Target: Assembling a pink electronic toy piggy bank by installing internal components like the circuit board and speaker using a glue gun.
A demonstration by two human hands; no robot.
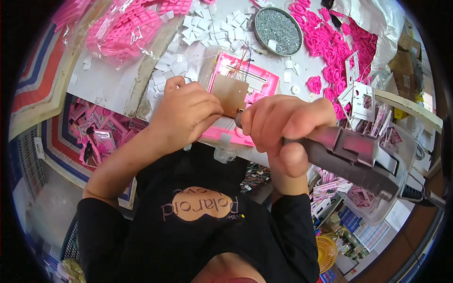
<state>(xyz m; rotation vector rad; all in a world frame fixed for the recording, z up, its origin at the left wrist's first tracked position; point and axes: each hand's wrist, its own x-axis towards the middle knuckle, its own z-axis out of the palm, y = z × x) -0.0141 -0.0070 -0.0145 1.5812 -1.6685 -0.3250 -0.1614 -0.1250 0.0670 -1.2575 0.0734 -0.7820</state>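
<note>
A brown circuit board (229, 90) with thin wires lies in a pink plastic casing (271, 84) on the table in front of me. My left hand (188, 109) is at the board's left edge, its fingers curled and thumb and forefinger pinched together. Whatever lies between those fingertips is hidden. My right hand (282, 123) grips a dark power screwdriver (347, 160), held tilted with its body toward the lower right. Its ridged metal nose is at the board's lower right corner. The very tip of the bit is hard to make out.
Beyond the casing stands a round tray (255, 34) of small screws. White square pieces (188, 29) are scattered left of it, and pink ring-shaped parts (325, 52) to its right. A bag of pink parts (123, 33) lies far left; white metal plates (363, 101) are at right.
</note>
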